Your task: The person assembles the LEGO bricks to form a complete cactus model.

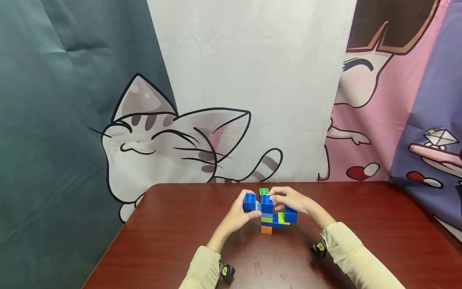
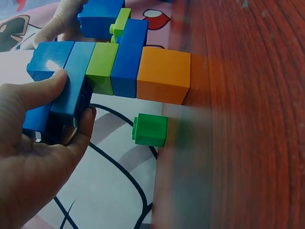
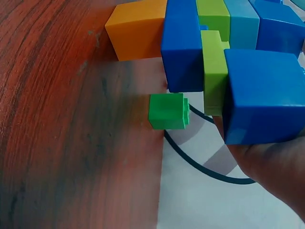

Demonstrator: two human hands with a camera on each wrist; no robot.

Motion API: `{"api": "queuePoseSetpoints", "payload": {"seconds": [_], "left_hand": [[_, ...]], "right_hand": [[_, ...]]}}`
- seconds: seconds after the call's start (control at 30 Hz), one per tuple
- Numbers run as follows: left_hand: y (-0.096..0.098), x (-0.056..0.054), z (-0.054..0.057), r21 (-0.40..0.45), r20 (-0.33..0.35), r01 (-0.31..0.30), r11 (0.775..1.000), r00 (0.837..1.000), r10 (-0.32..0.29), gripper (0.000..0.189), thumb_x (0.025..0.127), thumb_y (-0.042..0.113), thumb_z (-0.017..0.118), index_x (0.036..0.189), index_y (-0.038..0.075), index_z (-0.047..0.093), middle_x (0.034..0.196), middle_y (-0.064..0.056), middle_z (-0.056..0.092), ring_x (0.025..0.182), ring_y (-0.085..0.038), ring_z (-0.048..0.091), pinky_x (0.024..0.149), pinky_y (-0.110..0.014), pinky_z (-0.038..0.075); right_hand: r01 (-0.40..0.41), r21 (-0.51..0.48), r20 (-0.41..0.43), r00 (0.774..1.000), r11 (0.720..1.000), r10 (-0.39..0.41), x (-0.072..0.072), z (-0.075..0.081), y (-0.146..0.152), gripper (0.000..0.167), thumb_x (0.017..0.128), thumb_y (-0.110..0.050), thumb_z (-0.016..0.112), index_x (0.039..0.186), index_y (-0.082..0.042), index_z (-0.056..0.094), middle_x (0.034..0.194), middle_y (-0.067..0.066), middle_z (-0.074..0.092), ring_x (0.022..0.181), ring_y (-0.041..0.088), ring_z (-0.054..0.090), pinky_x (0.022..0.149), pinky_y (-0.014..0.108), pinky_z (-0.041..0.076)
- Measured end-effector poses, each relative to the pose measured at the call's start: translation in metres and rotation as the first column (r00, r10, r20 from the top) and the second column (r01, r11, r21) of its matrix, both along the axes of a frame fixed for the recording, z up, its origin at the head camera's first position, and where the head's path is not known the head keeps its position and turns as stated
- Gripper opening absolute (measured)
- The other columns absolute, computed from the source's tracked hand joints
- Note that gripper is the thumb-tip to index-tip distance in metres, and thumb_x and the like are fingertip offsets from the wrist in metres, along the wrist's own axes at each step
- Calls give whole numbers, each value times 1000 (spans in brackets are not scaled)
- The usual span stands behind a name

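Observation:
A structure of toy building blocks stands on the table, with an orange block at its base. Above it come a long blue block, a lime block, a light blue block and two dark blue blocks on top. My left hand grips the upper left part, thumb in front and fingers behind. At the upper right, the fingertips of my right hand hold the central top blue block. Another blue block, on a second lime block, partly hides that hand in the right wrist view.
Behind the structure, a separate green block stands on the reddish-brown wooden table. A printed cloth with a cartoon cat hangs beyond the table's far edge. Each wrist wears a small black device.

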State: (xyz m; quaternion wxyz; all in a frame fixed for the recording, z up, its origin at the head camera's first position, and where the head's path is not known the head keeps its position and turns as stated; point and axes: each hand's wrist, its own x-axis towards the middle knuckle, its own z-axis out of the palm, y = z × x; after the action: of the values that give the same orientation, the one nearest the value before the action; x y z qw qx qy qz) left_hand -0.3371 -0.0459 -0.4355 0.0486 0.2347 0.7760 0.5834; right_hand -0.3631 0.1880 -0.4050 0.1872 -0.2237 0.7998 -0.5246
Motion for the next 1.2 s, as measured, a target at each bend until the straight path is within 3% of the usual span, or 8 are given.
{"api": "queuePoseSetpoints", "payload": {"seconds": [0.5,0.63,1.2], "left_hand": [[-1,2,-7,10,29,25,1000,999,-25,49,89,9,69,129,8,40,117,-17,58,105,-23,58,94,-44,54],[0,2,-5,24,12,12,1000,1000,-12,49,89,8,69,129,9,41,117,-17,57,106,-24,58,94,-46,54],[1,3,1,-8,9,-17,1000,1000,17,50,88,11,70,129,13,41,119,-16,58,109,-28,58,96,-50,53]], "right_hand": [[-11,15,-30,999,1000,11,4,-8,3,38,99,-34,54,116,0,57,111,15,66,99,24,68,89,46,57],[7,44,-78,997,999,-3,2,-4,3,38,99,-35,54,113,1,60,107,14,69,97,23,69,90,46,57],[29,74,-46,999,997,-26,0,1,5,39,99,-34,56,116,1,62,110,16,70,99,25,69,91,46,56]]}}
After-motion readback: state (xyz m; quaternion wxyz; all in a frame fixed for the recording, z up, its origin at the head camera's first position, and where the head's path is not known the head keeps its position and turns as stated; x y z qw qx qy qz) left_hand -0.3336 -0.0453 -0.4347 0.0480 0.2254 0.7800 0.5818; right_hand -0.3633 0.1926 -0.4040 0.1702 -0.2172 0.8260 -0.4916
